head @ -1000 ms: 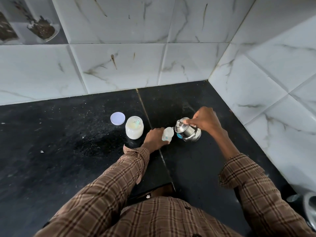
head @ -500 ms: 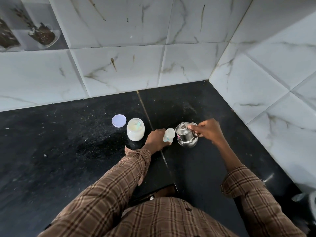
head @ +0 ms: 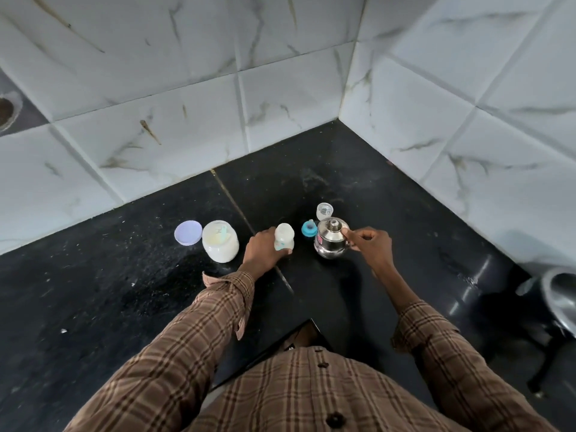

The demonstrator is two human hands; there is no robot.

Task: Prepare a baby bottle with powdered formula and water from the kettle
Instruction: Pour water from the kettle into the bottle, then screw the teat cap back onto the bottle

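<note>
while the left hand (head: pixel 263 252) curls around the lower part of the upright baby bottle (head: pixel 284 236) on the black surface (head: pixel 93 300), the right hand (head: pixel 369 246) pinches the handle of the small steel kettle (head: pixel 331 237) standing just right of the bottle. between bottle and kettle lies a blue ring (head: pixel 308 228); behind the kettle sits a clear cap (head: pixel 325 210). left of the bottle stands the open powder jar (head: pixel 220 241), its lilac lid (head: pixel 188 232) flat beside it.

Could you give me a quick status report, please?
Left hand grips bottle, upright on counter. Right hand holds kettle handle. Nothing blocking between them.
</note>
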